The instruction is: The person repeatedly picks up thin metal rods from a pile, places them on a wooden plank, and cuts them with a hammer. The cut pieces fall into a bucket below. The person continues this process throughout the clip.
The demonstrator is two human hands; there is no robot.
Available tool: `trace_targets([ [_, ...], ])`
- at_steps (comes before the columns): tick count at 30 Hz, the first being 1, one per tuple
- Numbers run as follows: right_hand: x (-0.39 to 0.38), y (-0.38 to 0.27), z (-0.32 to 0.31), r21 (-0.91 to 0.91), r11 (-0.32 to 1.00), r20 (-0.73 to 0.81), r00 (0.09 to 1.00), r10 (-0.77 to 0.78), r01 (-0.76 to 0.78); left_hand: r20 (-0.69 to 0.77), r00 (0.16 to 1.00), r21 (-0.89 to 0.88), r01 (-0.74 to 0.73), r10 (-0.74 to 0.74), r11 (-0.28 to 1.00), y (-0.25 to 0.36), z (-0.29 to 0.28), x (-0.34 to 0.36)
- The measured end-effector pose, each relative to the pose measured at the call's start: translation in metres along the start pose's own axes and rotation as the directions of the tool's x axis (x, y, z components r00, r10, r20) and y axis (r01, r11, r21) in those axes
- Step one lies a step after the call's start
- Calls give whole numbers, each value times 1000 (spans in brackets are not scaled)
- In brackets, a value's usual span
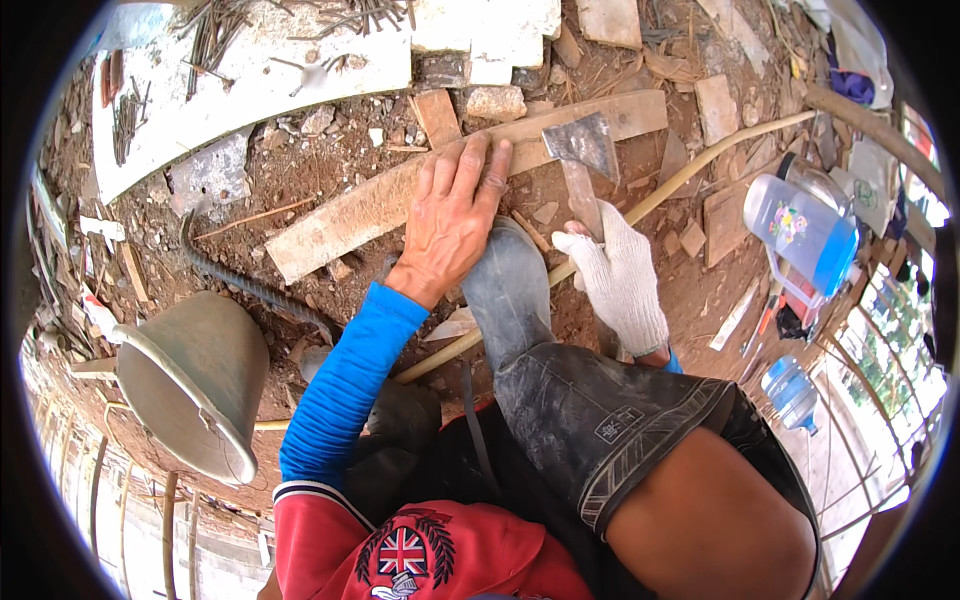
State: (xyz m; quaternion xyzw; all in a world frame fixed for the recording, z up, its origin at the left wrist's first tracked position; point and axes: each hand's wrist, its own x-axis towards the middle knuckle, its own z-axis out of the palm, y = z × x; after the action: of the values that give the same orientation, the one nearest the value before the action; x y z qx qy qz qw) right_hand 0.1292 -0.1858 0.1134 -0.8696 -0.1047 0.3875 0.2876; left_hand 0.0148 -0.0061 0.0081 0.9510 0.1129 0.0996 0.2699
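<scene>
A long wooden plank [335, 225] lies slightly tilted across the dirt in front of me. My left hand [455, 215], bare, with a blue sleeve, grips the middle of it, fingers bent over toward its far edge. My right hand [610, 275], in a white knit glove, is closed round the handle of a hatchet [585, 150]. The hatchet's dark, scuffed head is over the plank, right of my left hand's fingertips; whether it touches the wood I cannot tell. My grey rubber boot [505, 280] is between my hands, beside the plank.
A grey bucket [190, 370] sits at left by a curved rebar piece [240, 265]. A white board [170, 120] with scattered nails is at upper left. A long pole [720, 150], a plastic jug [795, 230], a blue bottle [795, 385] and wood scraps [725, 220] lie at right.
</scene>
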Motion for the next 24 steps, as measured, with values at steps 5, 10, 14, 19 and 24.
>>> trace_targets([
  [5, 0, -1, 5, -34, 999, 33, 999, -20, 21, 13, 999, 15, -44, 44, 999, -4, 2, 1],
  [10, 0, 0, 6, -89, 988, -10, 992, -129, 128, 38, 997, 74, -69, 66, 995, -5, 3, 1],
  [14, 2, 15, 16, -75, 952, -88, 949, -302, 296, 73, 994, 152, -96, 86, 984, -2, 0, 4],
  [19, 14, 8, 19, -374, 876, -67, 933, -353, 305, 81, 993, 194, -100, 85, 976, 1, 1, 7],
  [24, 0, -2, 16, -283, 884, -107, 904, -414, 371, 95, 989, 199, -128, 111, 972, 1, -1, 4],
])
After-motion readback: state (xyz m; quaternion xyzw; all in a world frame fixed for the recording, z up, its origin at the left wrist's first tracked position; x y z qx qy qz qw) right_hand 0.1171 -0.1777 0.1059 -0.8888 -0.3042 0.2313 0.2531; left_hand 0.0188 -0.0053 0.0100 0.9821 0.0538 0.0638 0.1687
